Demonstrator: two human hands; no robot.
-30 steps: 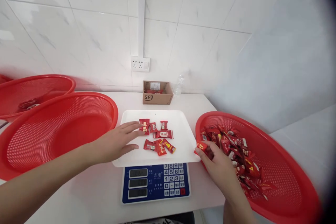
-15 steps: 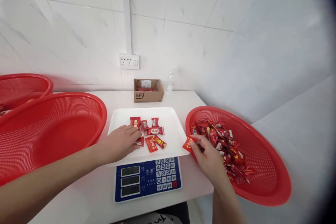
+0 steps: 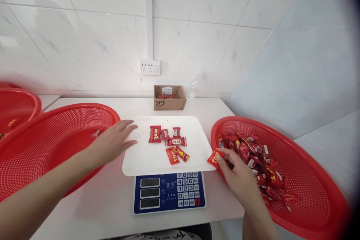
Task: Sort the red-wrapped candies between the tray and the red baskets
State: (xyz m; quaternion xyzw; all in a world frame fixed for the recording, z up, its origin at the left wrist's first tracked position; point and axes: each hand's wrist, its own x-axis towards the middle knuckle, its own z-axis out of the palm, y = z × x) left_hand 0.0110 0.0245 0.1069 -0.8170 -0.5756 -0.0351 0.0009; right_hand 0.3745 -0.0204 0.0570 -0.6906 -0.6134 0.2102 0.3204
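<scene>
My left hand (image 3: 118, 140) is open, fingers spread, between the near left red basket (image 3: 112, 114) and the left edge of the white scale tray (image 3: 135, 161). A small wrapped candy (image 3: 95, 133) shows inside that basket, beyond my forearm. Several red-wrapped candies (image 3: 176, 141) lie grouped in the middle of the tray. Between thumb and fingers, my right hand (image 3: 234, 168) pinches a red candy packet (image 3: 214, 157) at the tray's right edge. Beside it, the right red basket (image 3: 315, 180) holds a heap of wrapped candies (image 3: 261, 153).
The blue scale panel (image 3: 170, 195) with displays and keys sits below the tray. A cardboard box (image 3: 170, 104) and a clear plastic bottle (image 3: 192, 89) stand by the wall. Another red basket (image 3: 33, 105) is at far left, and a socket (image 3: 150, 67) is on the wall.
My left hand has moved left off the tray and opened; the candy under it is gone from the tray, and one now shows in the left basket. My right hand keeps its packet. The view shifted left.
</scene>
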